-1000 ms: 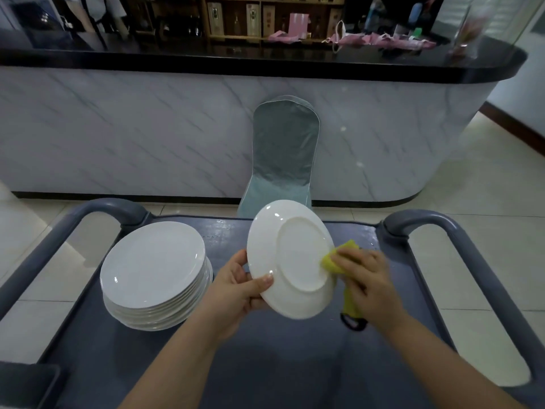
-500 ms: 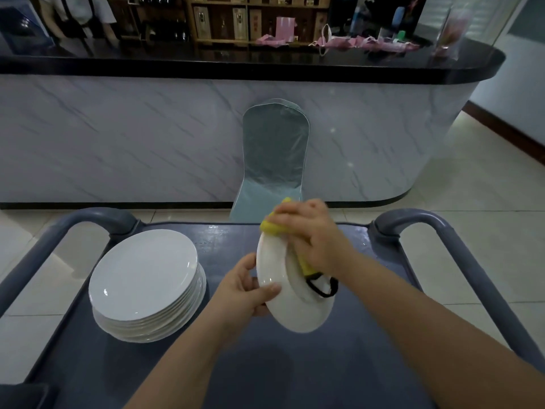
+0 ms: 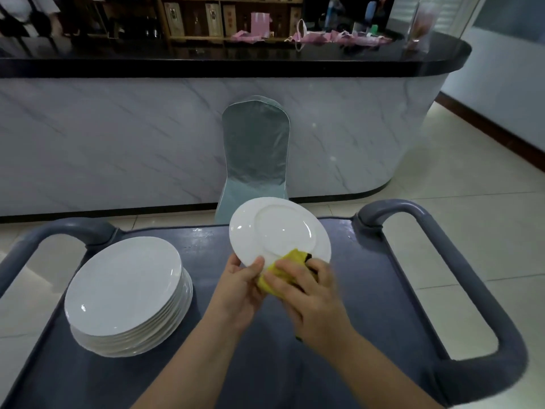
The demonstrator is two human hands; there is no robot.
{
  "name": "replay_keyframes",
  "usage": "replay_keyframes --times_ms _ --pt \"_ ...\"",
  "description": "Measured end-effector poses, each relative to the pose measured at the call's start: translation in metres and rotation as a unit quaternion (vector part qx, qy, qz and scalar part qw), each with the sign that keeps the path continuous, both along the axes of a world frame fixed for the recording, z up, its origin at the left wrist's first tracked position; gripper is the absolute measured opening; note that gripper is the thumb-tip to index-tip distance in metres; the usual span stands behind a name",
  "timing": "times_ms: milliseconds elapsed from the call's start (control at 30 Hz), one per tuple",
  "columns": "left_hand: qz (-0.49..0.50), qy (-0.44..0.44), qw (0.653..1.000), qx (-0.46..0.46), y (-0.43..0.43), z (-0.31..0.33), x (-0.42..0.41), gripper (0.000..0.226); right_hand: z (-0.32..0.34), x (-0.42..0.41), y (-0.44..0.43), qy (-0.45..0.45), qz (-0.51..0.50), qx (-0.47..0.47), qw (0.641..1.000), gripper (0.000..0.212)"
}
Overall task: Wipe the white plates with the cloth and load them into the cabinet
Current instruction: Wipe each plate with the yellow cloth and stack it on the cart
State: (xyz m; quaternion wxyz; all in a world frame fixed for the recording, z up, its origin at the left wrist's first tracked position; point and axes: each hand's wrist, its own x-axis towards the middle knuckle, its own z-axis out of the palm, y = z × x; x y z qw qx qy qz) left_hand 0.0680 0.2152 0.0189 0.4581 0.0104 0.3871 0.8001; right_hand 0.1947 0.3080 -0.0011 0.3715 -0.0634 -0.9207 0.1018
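Note:
A white plate (image 3: 277, 228) is held tilted above the grey cart (image 3: 368, 284), its underside with the foot ring facing me. My left hand (image 3: 240, 290) grips the plate's near rim, thumb on the underside. My right hand (image 3: 309, 293) holds a yellow cloth (image 3: 287, 261) with a dark loop and presses it against the plate's lower edge. A stack of several white plates (image 3: 124, 290) sits on the cart's left side. No cabinet is in view.
The cart has a raised grey handle on the left (image 3: 59, 234) and on the right (image 3: 454, 261). Beyond it stand a chair in a teal cover (image 3: 255, 154) and a marble-fronted bar with a black top (image 3: 206, 66). Tiled floor lies to the right.
My right hand has carried the cloth from the plate's top edge down to its lower rim. The plate has tipped back, showing more of its underside.

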Motion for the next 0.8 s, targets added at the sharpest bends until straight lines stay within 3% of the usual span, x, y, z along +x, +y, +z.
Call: replay_keyframes --times_ms 67,133,233,300,433,600,700,800 --pt "-0.003 -0.021 1.0 0.009 -0.003 -0.004 -0.002 0.056 -0.007 0.01 0.013 0.012 -0.011 -0.001 1.0 0.028" --pt "-0.02 -0.017 1.0 0.014 -0.011 -0.007 -0.008 0.053 -0.011 0.029 0.035 0.041 -0.062 -0.082 0.994 0.03" --pt "-0.096 0.046 0.994 0.01 -0.022 -0.007 -0.015 0.051 0.003 0.042 0.07 0.013 -0.128 -0.186 0.974 0.035" --pt "-0.145 0.094 0.985 -0.001 -0.024 -0.005 -0.013 0.057 0.023 0.029 0.09 -0.019 -0.135 -0.207 0.969 0.031" --pt "-0.159 0.161 0.974 -0.018 -0.014 0.002 -0.003 0.062 0.058 -0.022 0.076 -0.038 -0.097 -0.131 0.986 0.027" --pt "-0.119 0.121 0.985 -0.039 -0.02 -0.004 -0.009 0.062 0.011 0.018 0.034 -0.086 0.049 -0.068 0.993 0.03" --pt "-0.142 0.098 0.984 -0.052 -0.028 -0.018 -0.008 0.063 -0.014 0.057 0.059 -0.098 0.001 -0.115 0.989 0.029" --pt "-0.198 0.112 0.972 -0.064 -0.022 -0.026 0.004 0.067 -0.008 0.04 0.073 -0.081 -0.093 -0.157 0.98 0.034"
